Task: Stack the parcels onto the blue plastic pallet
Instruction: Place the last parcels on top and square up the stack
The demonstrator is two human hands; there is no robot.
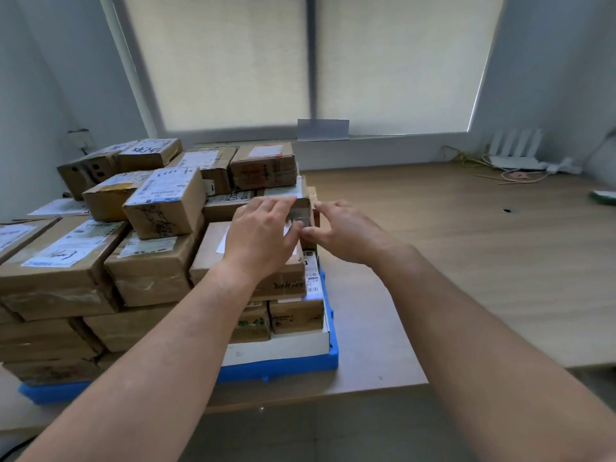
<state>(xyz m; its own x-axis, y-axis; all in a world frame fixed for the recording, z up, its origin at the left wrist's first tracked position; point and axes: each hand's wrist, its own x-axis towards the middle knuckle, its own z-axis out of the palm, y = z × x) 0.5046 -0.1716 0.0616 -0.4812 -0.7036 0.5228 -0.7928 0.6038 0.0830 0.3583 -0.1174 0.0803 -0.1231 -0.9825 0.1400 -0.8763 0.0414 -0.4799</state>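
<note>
Your left hand [263, 236] and right hand [345, 235] both gripped one parcel [301, 203], fingers curled round it, atop the stack [150, 265] on the pallet [283, 365].

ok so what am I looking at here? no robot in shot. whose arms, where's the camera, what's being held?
There is no robot here. A person is working bare-handed. The one picture comes from a wide-angle camera worn on their head, looking forward and down, so both arms come in from the bottom edge. The left hand and right hand together grip a small parcel at the right edge of the pile. Under it is the stack of parcels: brown cartons with shipping labels, several layers high, on the blue pallet. The pallet rests on a wooden surface. At the far right, by the window, a white router sits with loose cables.
</note>
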